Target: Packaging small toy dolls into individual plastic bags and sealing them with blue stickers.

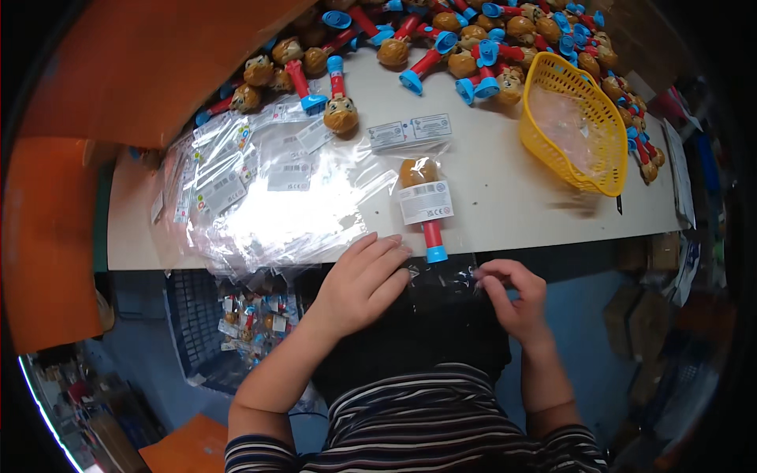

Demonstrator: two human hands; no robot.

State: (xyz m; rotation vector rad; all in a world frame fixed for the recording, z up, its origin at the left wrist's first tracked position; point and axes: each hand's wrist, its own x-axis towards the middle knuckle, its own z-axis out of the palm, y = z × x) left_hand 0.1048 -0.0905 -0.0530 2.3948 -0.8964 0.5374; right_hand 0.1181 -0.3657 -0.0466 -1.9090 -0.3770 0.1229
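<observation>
A clear plastic bag point(455, 277) lies over the table's near edge, its open-looking lower end hanging toward my lap. Inside it is a toy point(431, 232) with a round brown head, a red stem and a blue end; a white label point(426, 202) covers its middle. My left hand point(364, 282) rests at the bag's left side, fingers stretched out along the table edge. Thumb and fingers of my right hand point(516, 298) are pinched together at the bag's lower right corner.
Flat clear bags point(268, 189) with printed labels are piled at left. Many unbagged toys point(473, 55) heap along the back. A yellow basket point(579, 177) with clear plastic stands at right. Below the table's left side, a blue crate point(189, 331) holds bagged toys.
</observation>
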